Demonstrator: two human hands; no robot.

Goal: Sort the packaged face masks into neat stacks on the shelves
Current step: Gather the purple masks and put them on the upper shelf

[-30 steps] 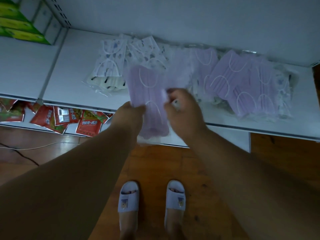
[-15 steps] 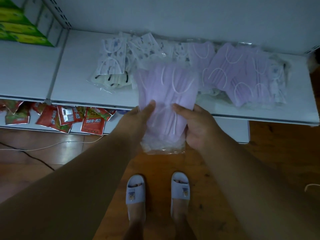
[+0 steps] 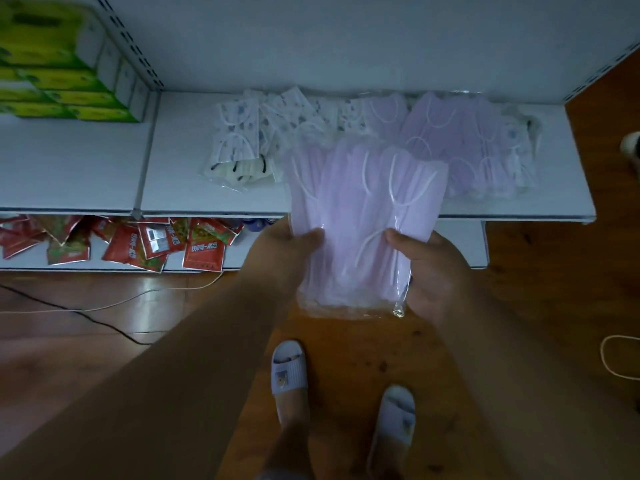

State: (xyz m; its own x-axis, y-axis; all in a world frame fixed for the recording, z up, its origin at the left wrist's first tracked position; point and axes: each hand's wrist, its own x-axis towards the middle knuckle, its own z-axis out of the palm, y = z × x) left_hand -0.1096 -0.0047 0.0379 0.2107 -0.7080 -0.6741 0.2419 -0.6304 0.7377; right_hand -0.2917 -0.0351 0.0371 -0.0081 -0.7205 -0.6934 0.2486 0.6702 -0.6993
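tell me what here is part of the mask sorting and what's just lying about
Part of the job:
held purple mask packs
left hand
right hand
mask pile
shelf

Lying about:
green boxes
red sachets
floor cables

Left hand [image 3: 289, 251] and right hand [image 3: 431, 271] raised side by side, thumbs on top, gripping

red sachets [image 3: 202, 249] on lower shelf, white chinese print, too blurred to read

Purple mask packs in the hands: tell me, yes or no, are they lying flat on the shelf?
No, both hands hold the purple mask packs in front of the shelf.
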